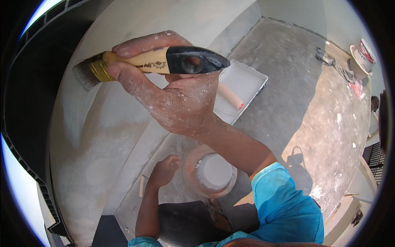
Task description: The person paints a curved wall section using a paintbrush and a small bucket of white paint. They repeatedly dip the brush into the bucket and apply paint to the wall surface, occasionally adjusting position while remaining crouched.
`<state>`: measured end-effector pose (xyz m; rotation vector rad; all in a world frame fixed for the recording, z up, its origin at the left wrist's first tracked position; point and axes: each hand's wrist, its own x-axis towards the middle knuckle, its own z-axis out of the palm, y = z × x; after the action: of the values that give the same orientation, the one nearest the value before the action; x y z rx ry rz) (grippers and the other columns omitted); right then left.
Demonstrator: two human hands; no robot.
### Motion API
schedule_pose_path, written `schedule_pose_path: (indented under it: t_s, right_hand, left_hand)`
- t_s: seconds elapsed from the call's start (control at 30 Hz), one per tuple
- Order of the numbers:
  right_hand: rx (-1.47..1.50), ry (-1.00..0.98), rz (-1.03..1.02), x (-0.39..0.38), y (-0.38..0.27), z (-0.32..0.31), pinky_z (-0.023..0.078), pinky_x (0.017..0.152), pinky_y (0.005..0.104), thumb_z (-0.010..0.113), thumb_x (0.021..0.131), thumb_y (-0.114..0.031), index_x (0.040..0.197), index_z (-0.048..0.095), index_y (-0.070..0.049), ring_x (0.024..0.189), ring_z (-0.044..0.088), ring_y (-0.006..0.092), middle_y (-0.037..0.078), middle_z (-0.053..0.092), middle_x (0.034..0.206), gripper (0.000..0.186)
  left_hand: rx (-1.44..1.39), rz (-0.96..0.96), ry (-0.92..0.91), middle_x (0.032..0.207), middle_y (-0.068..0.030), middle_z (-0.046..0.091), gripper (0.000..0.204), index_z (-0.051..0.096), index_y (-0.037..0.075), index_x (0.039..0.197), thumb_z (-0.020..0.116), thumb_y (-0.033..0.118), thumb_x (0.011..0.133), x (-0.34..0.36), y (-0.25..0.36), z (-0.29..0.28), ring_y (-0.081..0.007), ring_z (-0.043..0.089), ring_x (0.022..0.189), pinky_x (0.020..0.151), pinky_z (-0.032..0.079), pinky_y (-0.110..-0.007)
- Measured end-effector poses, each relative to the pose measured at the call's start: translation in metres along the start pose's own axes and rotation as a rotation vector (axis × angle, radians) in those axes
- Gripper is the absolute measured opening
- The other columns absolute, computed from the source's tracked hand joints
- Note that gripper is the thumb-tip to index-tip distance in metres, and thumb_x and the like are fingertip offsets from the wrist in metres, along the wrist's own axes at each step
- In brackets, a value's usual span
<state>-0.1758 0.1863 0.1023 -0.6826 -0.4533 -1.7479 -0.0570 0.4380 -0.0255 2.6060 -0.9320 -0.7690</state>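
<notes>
My right hand (pixel 177 99) is raised in front of the wall, thumb and fingers closed round the ferrule end of a paintbrush (pixel 152 59). The brush has a pale wooden handle with a black tip, a gold ferrule and grey bristles, which point left at the wall (pixel 107 136). Whether the bristles touch it I cannot tell. A wet-looking pale streak (pixel 75 123) runs down the wall below them. Lower down, my left hand (pixel 164 169) hangs with curled fingers and nothing visible in it. Just right of it stands a round bucket (pixel 190 168) with white paint inside.
Beyond my right wrist, a white paint tray (pixel 263 78) lies on the grey floor, with a pinkish roller (pixel 231 95) in it. At the far right, stacked tubs (pixel 362 61) stand by dark strap-like items (pixel 335 64). A small wooden piece (pixel 142 186) lies near the wall's foot.
</notes>
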Motion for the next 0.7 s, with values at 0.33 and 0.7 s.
schedule_pose_path:
  t_s: [0.33, 0.7]
  right_hand:
    - [-0.697, 0.159, -0.686, 0.089, 0.014, -0.097, 0.058, 0.077, 0.0281, 0.079, 0.085, 0.003, 0.101, 0.072, -0.001, 0.086, 0.071, 0.0174, 0.01, 0.074, 0.097, 0.017]
    - [-0.095, -0.193, -0.141, -0.039, -0.033, 0.015, 0.058, 0.074, 0.0277, 0.081, 0.079, -0.002, 0.089, 0.07, -0.009, 0.093, 0.07, 0.0209, 0.007, 0.071, 0.099, 0.017]
  left_hand:
    - [-0.005, 0.046, 0.004, 0.116, -0.0096, 0.072, 0.033, 0.061, 0.001, 0.127, 0.057, 0.022, 0.102, -0.011, 0.002, -0.003, -0.0173, 0.071, 0.096, 0.089, 0.052, -0.031]
    - [0.167, 0.316, 0.217, 0.119, -0.0106, 0.071, 0.032, 0.061, 0.002, 0.128, 0.057, 0.02, 0.102, 0.024, -0.1, 0.006, -0.0176, 0.07, 0.097, 0.094, 0.051, -0.033]
